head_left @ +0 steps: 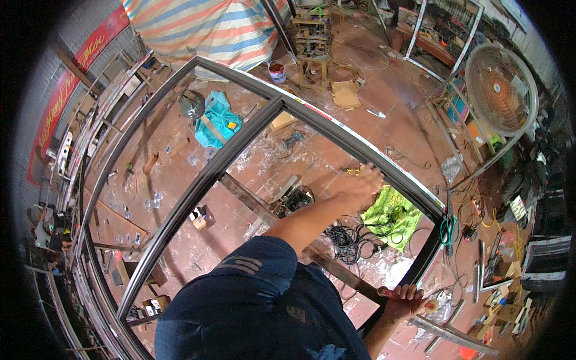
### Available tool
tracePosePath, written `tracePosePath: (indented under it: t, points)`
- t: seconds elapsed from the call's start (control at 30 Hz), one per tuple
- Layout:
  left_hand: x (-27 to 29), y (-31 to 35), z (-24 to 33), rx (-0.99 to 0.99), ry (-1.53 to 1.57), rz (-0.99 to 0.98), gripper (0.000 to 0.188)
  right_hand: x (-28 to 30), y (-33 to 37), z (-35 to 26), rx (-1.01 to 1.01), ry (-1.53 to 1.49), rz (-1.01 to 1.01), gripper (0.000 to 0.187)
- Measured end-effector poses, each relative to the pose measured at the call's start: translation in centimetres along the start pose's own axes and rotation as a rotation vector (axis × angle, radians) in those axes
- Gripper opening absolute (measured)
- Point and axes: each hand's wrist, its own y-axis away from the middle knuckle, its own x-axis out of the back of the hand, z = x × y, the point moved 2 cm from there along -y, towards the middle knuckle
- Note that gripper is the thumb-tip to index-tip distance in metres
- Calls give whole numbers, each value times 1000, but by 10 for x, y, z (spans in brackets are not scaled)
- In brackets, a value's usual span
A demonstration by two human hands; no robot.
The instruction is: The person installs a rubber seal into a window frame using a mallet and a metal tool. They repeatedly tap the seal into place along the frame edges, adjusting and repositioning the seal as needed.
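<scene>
A large dark metal window frame (243, 137) with a crossbar lies raised in front of me. My left arm stretches across its right-hand panel. My left hand (363, 185) is beside the inner edge of the far rail, fingers stretched out and slightly blurred, with no held object visible; contact with the rail is unclear. My right hand (403, 305) is closed near the frame's near right corner. A reddish end and a pale rounded end show at its two sides, but what it grips is unclear. A teal cord or looped tool (449, 230) hangs at the right corner.
Below the frame, a black cable coil (351, 243) and a lime-green bag (393, 217) lie on the tiled floor. A dark support bar (246, 197) runs underneath. A teal cloth (217, 120) lies farther left. At right stand a large fan (501, 90) and scattered cardboard (510, 306).
</scene>
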Motion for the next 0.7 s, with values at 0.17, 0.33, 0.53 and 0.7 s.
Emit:
tracePosePath:
  t: [0.17,0.33,0.53,0.7]
  points:
    - [-17,73,-133,588,914,73,41,2,-1,21,-6,219,135,38]
    - [38,224,-182,1295,2042,261,55,-29,2,70,-146,261,272,42]
    - [118,343,-182,1215,2180,456,88,-124,5,229,-485,577,96,55]
    - [118,401,-180,866,1995,23,78,-223,63,349,-458,1179,-541,41]
